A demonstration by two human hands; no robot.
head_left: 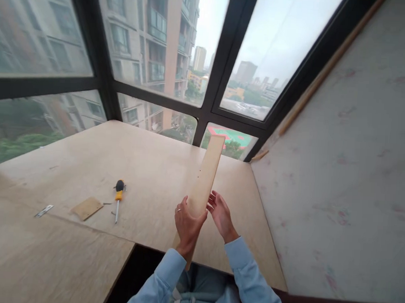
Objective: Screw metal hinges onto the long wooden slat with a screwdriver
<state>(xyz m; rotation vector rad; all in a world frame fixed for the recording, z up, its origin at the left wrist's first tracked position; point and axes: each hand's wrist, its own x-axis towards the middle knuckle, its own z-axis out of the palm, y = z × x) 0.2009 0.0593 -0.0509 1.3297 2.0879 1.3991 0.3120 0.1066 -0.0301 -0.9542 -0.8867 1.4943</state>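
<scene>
A long, narrow wooden board (206,167) is held up at a slant in front of me, with two small dark holes near its middle. My left hand (188,225) wraps around its lower part, a ring on one finger. Beside the board's right edge is my right hand (221,216), its fingers apart and slightly curled; whether the fingertips touch the edge is hard to see. To the left on the wooden surface lies a screwdriver (118,196) with a yellow and black handle, a few small screws around it.
A small wooden piece (87,208) and a metal bracket (44,211) lie on the wooden platform (147,166) at left. A dark gap (131,274) opens at its front edge. Dark-framed windows (213,79) stand behind, and a patterned wall (343,186) closes the right side.
</scene>
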